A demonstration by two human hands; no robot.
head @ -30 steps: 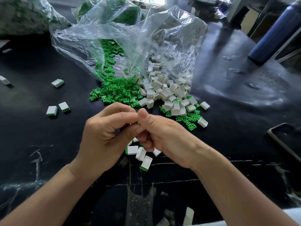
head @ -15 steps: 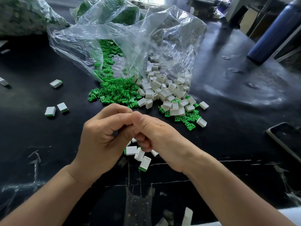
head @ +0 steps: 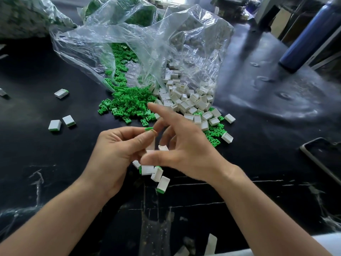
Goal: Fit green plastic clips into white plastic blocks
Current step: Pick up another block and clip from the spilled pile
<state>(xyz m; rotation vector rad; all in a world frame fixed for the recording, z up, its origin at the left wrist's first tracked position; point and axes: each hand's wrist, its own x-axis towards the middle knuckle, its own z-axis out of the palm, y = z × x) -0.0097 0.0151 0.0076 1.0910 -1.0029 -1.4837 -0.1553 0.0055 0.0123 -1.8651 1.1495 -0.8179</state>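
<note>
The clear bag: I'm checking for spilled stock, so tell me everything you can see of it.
The bag is thin, transparent, glossy plastic, heavily crumpled. It lies slumped on the black table with its mouth open toward the person. Its left side holds green clips, its right side white blocks; both spill out of the mouth onto the table. Whether it is one bag or two overlapping cannot be told.

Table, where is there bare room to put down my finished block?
Bare table lies between the two finished blocks on the left and your left hand, which pinches a green clip. More lies between the phone and the stray white block. It is crowded at the bag mouth, with green clips and white blocks spilled.
</note>
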